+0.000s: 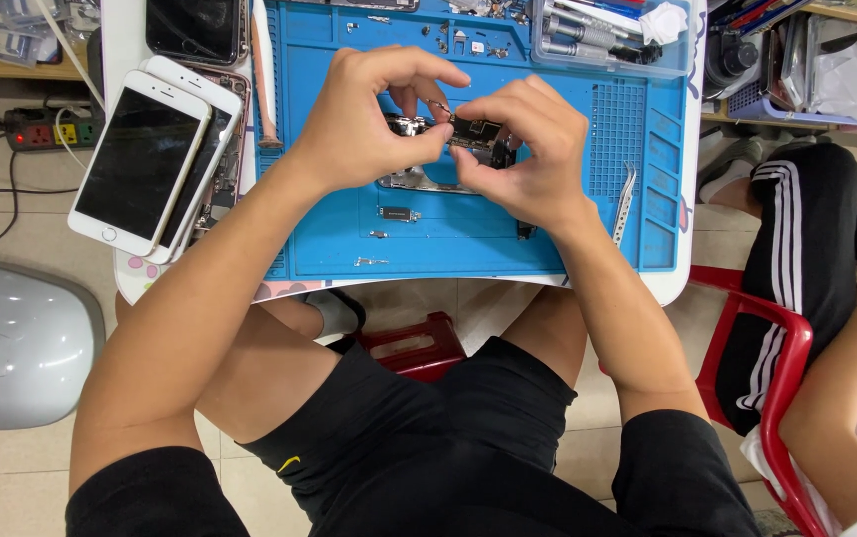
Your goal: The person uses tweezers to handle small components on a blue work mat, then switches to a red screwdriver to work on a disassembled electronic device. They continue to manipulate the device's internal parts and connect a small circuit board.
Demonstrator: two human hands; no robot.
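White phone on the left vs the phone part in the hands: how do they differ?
The white phone is whole, screen on, lying flat on other phones beside the blue mat; the phone part is a bare dark board, far smaller. Nothing touches the white phone; the left hand and right hand pinch the part above the mat.

Matt blue rubbery mat (468,244), glossy glass on white phones (140,164), shiny metal tweezers (625,204) & phone frame (419,179).
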